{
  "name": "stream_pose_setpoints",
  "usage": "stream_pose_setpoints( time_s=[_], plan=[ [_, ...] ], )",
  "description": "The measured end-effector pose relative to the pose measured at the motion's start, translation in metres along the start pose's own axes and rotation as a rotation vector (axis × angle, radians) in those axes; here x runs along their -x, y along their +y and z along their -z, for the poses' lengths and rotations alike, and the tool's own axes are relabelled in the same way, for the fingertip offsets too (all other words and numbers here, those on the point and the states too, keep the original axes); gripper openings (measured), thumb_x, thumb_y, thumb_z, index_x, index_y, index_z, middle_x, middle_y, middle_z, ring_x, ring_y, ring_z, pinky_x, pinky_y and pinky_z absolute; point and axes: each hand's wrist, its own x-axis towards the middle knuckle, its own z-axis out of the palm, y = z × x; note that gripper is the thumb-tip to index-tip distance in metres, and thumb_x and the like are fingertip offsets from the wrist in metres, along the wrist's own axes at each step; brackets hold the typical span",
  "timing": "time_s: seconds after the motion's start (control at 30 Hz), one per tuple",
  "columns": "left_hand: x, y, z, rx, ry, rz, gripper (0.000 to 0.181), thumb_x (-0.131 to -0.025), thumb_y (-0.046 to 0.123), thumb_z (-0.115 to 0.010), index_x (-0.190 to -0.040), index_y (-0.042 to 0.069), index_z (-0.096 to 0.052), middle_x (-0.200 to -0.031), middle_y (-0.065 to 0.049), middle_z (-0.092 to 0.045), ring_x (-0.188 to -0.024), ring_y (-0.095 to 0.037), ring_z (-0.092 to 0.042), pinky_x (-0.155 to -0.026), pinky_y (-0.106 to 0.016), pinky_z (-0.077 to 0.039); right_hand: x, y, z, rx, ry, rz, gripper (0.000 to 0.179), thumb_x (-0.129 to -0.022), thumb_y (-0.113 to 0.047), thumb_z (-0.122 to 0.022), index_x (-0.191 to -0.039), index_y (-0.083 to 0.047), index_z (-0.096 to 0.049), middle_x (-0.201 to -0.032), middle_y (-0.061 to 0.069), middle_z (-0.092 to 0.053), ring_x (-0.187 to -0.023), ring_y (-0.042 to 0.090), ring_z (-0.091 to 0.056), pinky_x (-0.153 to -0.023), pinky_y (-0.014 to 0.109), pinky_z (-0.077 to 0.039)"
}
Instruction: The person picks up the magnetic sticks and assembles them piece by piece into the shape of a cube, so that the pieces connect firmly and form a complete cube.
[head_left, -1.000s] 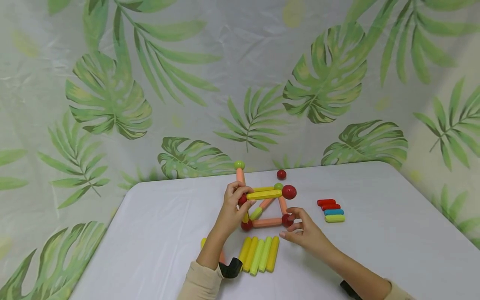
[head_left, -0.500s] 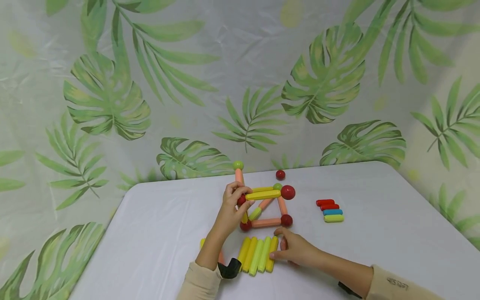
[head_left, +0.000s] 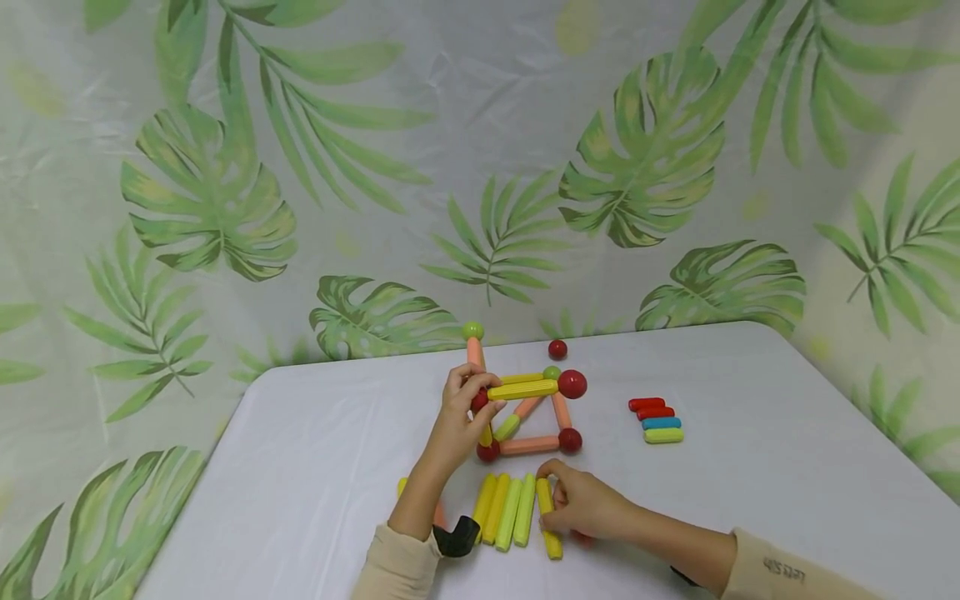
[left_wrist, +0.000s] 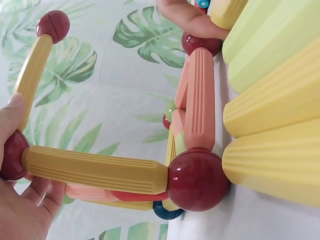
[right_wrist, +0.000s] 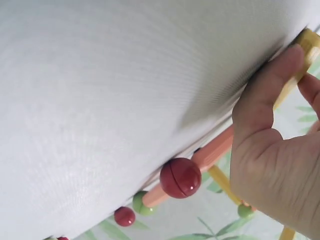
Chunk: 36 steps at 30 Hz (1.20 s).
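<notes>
The red balls (left_wrist: 199,181) are looking like smooth, glossy plastic and are catching small highlights, while the yellow stick (left_wrist: 95,169) is showing duller plastic with ribbed sides. The tablecloth (right_wrist: 100,100) is showing a fine matt weave, the curtain (head_left: 495,92) is shining faintly, and the sleeve (head_left: 401,560) is looking like matt cloth.

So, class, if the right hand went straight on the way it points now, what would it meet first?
Beyond the yellow stick it holds, the right hand would probably meet the nearest light green stick, though depth is hard to judge.

High head view, close wrist views.
</notes>
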Motion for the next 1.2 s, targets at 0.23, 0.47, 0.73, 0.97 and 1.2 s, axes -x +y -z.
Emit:
stream_pose_setpoints(
  time_s=[0.23, 0.47, 0.73, 0.97, 1.2],
  plan=[
    [0.000, -0.001, 0.000, -0.001, -0.009, 0.014, 0.019, -0.086, 0.018, -0.062, -0.103, 0.014, -0.058, -0.118, -0.003, -0.037, -0.105, -0.017, -0.038, -0.079, -0.028, -0.043, 0.003, -0.006, 0.012, -0.054, 0.096, 0.114, 0.043, -0.082, -0.008, -0.063, -0.120, -0.012, -0.043, -0.081, 0.006, -0.047, -0.053, 0.017, -0.049, -0.047, 0.024, -0.045],
    [0.001, -0.001, -0.001, 0.009, -0.019, 0.033, 0.019, -0.086, 0.020, -0.061, -0.104, 0.013, -0.057, -0.119, -0.004, -0.036, -0.106, -0.019, -0.038, -0.083, -0.030, -0.044, -0.001, -0.006, 0.038, -0.080, 0.408, 0.224, 0.039, -0.083, -0.007, -0.064, -0.116, -0.002, -0.045, -0.096, 0.009, -0.052, -0.078, 0.020, -0.055, -0.064, 0.022, -0.050],
    [0.000, -0.002, 0.000, -0.007, -0.011, 0.029, 0.020, -0.085, 0.019, -0.062, -0.104, 0.013, -0.058, -0.118, -0.004, -0.037, -0.107, -0.019, -0.037, -0.084, -0.031, -0.043, -0.005, -0.004, 0.054, -0.086, 0.549, 0.299, 0.033, -0.083, -0.008, -0.065, -0.111, -0.004, -0.049, -0.104, 0.010, -0.054, -0.093, 0.026, -0.056, -0.075, 0.028, -0.050],
    [0.000, -0.002, 0.000, -0.001, -0.004, 0.027, 0.019, -0.085, 0.015, -0.063, -0.103, 0.012, -0.058, -0.118, -0.004, -0.037, -0.107, -0.020, -0.038, -0.083, -0.030, -0.044, -0.013, 0.000, 0.063, -0.064, 0.544, 0.363, 0.035, -0.083, -0.004, -0.064, -0.114, -0.005, -0.048, -0.108, 0.010, -0.055, -0.099, 0.027, -0.053, -0.078, 0.029, -0.049],
    [0.000, 0.000, -0.001, -0.008, -0.011, 0.032, 0.020, -0.084, 0.013, -0.064, -0.103, 0.007, -0.059, -0.118, -0.004, -0.037, -0.109, -0.019, -0.036, -0.085, -0.029, -0.043, -0.016, 0.001, 0.070, 0.018, 0.518, 0.422, 0.033, -0.082, -0.002, -0.064, -0.112, -0.003, -0.049, -0.104, 0.009, -0.058, -0.096, 0.026, -0.055, -0.078, 0.032, -0.049]
  ],
)
